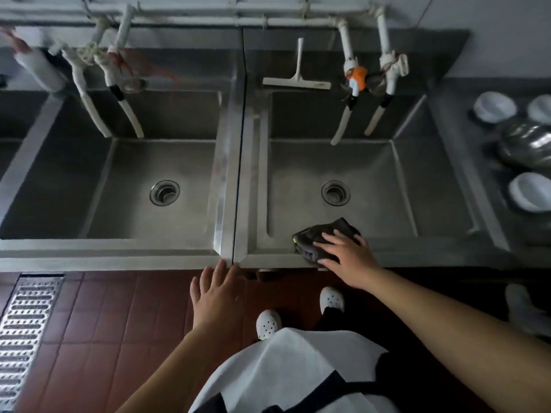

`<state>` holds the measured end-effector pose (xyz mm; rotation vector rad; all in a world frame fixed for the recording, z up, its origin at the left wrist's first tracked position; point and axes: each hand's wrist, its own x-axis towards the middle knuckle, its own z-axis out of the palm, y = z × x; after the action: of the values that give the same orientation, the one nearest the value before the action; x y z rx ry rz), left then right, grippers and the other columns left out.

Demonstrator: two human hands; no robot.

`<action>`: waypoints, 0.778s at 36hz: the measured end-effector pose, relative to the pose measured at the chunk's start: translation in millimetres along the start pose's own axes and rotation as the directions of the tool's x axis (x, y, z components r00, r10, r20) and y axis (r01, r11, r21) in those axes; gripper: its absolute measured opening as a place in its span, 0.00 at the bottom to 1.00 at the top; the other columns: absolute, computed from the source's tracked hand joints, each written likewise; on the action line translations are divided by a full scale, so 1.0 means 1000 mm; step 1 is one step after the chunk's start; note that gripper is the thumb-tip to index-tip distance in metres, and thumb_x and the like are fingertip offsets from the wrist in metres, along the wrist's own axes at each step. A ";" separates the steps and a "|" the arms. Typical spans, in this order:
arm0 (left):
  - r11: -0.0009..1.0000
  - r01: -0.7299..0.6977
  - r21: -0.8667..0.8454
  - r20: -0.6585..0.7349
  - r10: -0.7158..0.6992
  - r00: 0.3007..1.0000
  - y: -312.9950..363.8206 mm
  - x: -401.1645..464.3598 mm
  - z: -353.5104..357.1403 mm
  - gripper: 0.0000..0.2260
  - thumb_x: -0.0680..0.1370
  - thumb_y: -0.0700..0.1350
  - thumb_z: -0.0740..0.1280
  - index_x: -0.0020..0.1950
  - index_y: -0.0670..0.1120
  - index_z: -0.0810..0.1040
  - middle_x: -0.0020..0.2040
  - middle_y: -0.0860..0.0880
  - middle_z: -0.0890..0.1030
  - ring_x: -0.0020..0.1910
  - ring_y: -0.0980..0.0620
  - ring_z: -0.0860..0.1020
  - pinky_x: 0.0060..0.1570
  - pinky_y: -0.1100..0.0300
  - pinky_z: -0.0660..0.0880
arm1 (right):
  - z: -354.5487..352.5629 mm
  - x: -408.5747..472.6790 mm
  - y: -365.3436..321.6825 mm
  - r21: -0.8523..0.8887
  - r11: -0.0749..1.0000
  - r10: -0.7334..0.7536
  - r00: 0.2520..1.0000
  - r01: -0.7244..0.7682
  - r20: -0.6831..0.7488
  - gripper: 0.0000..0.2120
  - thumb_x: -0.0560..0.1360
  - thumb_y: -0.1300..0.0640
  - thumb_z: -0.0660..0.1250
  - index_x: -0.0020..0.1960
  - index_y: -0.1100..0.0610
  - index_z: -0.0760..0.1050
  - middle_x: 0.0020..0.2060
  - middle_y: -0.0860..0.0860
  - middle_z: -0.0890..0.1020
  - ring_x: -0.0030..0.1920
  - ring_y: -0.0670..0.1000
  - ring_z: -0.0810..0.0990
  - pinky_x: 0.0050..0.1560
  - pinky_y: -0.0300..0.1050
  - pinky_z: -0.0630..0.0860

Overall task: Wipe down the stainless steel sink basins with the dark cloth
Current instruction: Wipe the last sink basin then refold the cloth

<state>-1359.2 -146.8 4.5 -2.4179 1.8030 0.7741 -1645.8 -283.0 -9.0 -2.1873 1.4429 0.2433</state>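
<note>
Steel sink basins point(402, 180), dark cloth point(316, 242), red floor tiles point(119, 308)

right hand point(347, 257) flat on dark cloth point(316, 238)

sink unit point(179, 254) | front rim: dark cloth point(316, 242) | back ledge: squeegee point(296, 80)

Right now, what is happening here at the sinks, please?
A person stands at two steel sinks. The right hand presses a dark cloth flat on the front rim of the right sink, so wiping is under way there. The left hand is open, fingertips at the front edge between the sinks. The left sink is untouched.
</note>
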 end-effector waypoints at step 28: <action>0.622 -0.505 -0.598 -0.173 0.515 0.839 0.302 0.069 -0.140 0.10 0.73 0.48 0.75 0.51 0.58 0.79 0.55 0.55 0.78 0.57 0.57 0.77 0.62 0.58 0.73 | -0.214 -0.096 0.096 0.914 0.295 0.075 0.947 0.279 -0.313 0.11 0.73 0.51 0.72 0.54 0.48 0.84 0.52 0.51 0.86 0.56 0.51 0.84 0.50 0.43 0.82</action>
<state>-1567.0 -350.7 179.5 -2.1330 2.6147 1.6844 -1799.1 -342.3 184.1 -1.2390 1.0618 -0.8784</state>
